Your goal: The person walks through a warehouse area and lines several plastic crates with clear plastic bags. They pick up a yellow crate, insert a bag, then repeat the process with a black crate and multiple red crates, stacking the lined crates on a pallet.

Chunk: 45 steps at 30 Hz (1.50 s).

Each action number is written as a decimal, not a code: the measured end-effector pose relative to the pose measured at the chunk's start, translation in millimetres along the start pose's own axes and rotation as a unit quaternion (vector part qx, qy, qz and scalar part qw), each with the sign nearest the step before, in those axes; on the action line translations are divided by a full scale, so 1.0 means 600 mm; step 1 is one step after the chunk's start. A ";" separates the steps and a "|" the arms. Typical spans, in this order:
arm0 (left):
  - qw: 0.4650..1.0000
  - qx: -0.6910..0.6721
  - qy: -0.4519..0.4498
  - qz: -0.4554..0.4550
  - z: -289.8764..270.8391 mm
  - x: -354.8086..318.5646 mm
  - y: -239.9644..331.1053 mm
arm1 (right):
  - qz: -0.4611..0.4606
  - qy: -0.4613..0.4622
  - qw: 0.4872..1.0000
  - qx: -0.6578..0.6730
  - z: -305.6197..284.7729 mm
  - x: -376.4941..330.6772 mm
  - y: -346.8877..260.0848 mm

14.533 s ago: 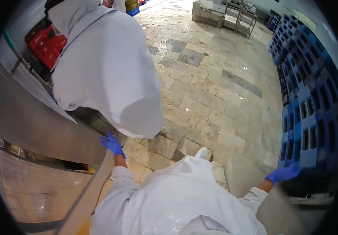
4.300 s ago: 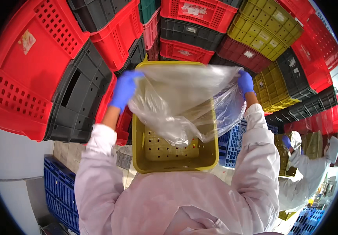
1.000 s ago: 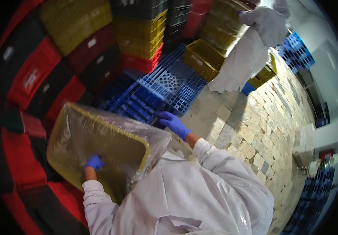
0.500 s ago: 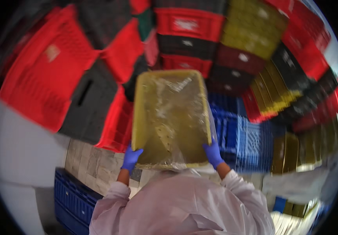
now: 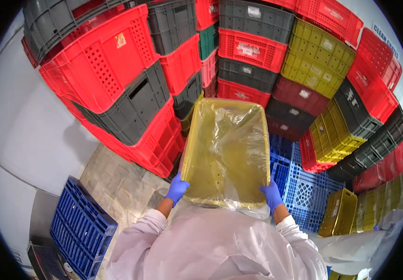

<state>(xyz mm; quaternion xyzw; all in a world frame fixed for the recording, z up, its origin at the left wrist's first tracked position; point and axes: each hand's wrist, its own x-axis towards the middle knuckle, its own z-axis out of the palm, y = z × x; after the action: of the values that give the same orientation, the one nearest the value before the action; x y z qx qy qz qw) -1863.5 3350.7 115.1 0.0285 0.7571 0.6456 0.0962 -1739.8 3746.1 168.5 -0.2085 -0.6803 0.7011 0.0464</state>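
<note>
Head view: we hold the yellow crate (image 5: 191, 144) out in front of our body, the left hand (image 5: 177, 188) and the right hand (image 5: 272, 195) each closed on a side near its near corner. To hold it well, we should keep both grips even and the clear liner (image 5: 243, 135) draped over the rim, so the film does not slide inward. Our fingers beneath are hidden; we cannot tell how far they wrap. Glare and folds obscure the crate's bottom. A co-worker's white garment (image 5: 355, 249), lower right, is cut off.
</note>
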 end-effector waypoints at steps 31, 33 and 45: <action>0.866 0.193 -0.449 -0.107 0.450 -0.149 -0.068 | 0.270 0.288 0.912 0.114 -0.361 -0.508 0.306; 0.907 0.181 -0.369 -0.096 0.443 -0.150 -0.132 | 0.300 0.283 0.905 0.103 -0.353 -0.476 0.296; 0.935 -0.043 -0.108 -0.335 0.011 -0.139 -0.266 | 0.315 0.326 0.888 0.080 -0.382 -0.238 0.372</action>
<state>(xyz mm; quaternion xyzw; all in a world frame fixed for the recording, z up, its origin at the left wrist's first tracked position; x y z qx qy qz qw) -1767.4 3316.9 -33.7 -0.1617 0.6794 0.6009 0.3888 -1479.8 3894.8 -13.4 -0.6241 -0.4669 0.6238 0.0583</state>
